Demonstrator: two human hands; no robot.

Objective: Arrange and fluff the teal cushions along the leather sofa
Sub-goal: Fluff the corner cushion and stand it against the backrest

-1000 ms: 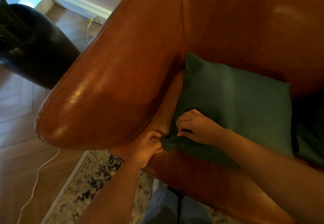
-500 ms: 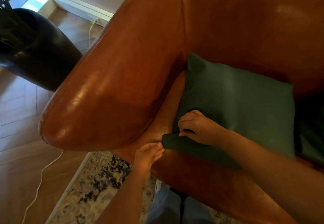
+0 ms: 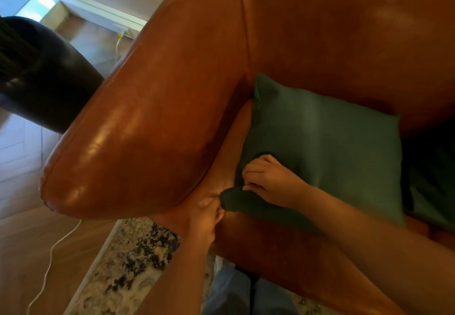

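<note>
Since half second ago, left hand (image 3: 205,216) returns to corner of teal cushion (image 3: 327,157), fingertips touching it; pinch unclear. Right hand (image 3: 269,182) pinches fabric just above. Cushion leans in sofa (image 3: 160,117) corner beside armrest. Step: squaring corner. Next: pull corner out, plump.

Teal cushion (image 3: 327,147), tan-brown leather sofa (image 3: 172,107), speckled cream-and-black rug (image 3: 133,260)
</note>
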